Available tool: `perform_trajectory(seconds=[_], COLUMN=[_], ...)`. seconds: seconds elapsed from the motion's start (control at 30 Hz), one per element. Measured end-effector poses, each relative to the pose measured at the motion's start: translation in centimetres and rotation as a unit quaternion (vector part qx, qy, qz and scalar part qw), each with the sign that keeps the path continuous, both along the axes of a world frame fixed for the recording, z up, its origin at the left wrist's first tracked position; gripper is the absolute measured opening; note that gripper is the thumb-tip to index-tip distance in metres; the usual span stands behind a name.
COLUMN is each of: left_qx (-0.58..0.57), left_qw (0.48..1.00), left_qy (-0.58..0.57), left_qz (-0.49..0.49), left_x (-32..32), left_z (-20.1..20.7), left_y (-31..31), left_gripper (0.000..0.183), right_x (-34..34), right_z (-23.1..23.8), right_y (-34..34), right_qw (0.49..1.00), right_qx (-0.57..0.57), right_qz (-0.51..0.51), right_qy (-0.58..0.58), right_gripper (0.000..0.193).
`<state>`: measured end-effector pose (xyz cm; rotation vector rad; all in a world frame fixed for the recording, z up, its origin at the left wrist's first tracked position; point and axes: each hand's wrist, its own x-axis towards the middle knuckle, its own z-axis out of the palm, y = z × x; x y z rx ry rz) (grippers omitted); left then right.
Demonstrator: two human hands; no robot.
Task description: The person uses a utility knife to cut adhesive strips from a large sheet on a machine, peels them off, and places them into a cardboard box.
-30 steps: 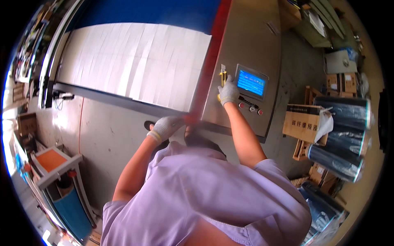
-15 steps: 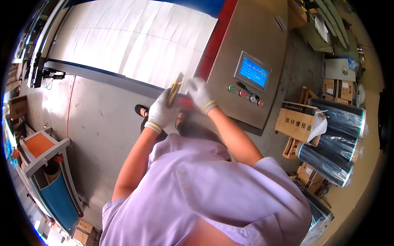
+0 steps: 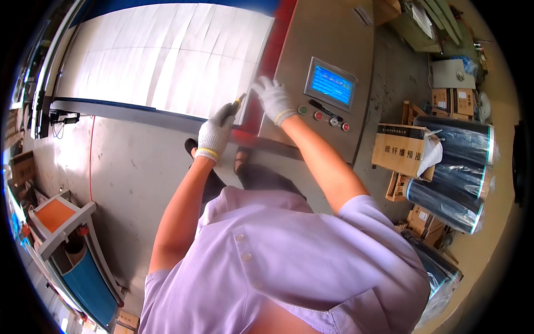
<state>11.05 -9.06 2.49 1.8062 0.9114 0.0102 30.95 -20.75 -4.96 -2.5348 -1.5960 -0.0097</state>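
Note:
My left hand [image 3: 216, 131], in a white knit glove with a yellow cuff band, is closed around a yellow-and-dark utility knife [image 3: 240, 101]. Most of the knife is hidden by the fingers; its tip points up and to the right. The hand is by the near right corner of a table covered in white sheet material [image 3: 167, 67]. Gloved the same way, my right hand [image 3: 274, 101] hovers over the red strip [image 3: 272, 53] beside the table. Its fingers are spread and it holds nothing.
Right of the red strip stands a brown-grey control cabinet [image 3: 334, 33] with a lit blue screen [image 3: 332, 84] and several buttons. Farther right are cartons [image 3: 397, 150] and film-wrapped black rolls [image 3: 445, 203]. A roller stand [image 3: 89, 278] with blue material is at lower left.
My right hand has risen away from the left, and its fingers are now spread. The knife has turned in my left hand, and less of it shows. The view has shifted slightly.

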Motion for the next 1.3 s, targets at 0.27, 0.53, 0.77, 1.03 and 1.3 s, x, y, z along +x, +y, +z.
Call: perform_trajectory(seconds=[0.27, 0.53, 0.77, 1.03, 1.3], left_qx=[0.163, 0.209, 0.086, 0.047, -0.049], left_qw=[0.984, 0.966, 0.996, 0.999, 0.999], left_qy=[0.049, 0.115, 0.001, 0.009, 0.008], left_qz=[-0.053, -0.104, -0.016, -0.015, -0.007], left_x=[2.2, 2.8, 3.1, 3.0, 2.5], left_z=[-3.1, -2.2, -2.9, -3.7, -2.7], left_y=[-0.1, -0.7, -1.0, -1.6, -1.3], left_gripper=[0.043, 0.044, 0.042, 0.043, 0.041], right_x=[-0.2, 0.3, 0.4, 2.7, 4.1], right_z=[-0.4, -1.6, -1.4, -0.8, -0.5], right_y=[0.9, 0.7, 1.1, 1.6, 1.7], right_qw=[0.999, 0.998, 0.988, 0.997, 0.985], right_qx=[0.007, 0.038, 0.123, 0.064, 0.023], right_qz=[-0.042, -0.05, -0.054, 0.02, 0.166], right_qy=[0.025, 0.02, 0.072, 0.035, -0.031], right_gripper=[0.033, 0.028, 0.025, 0.024, 0.011])
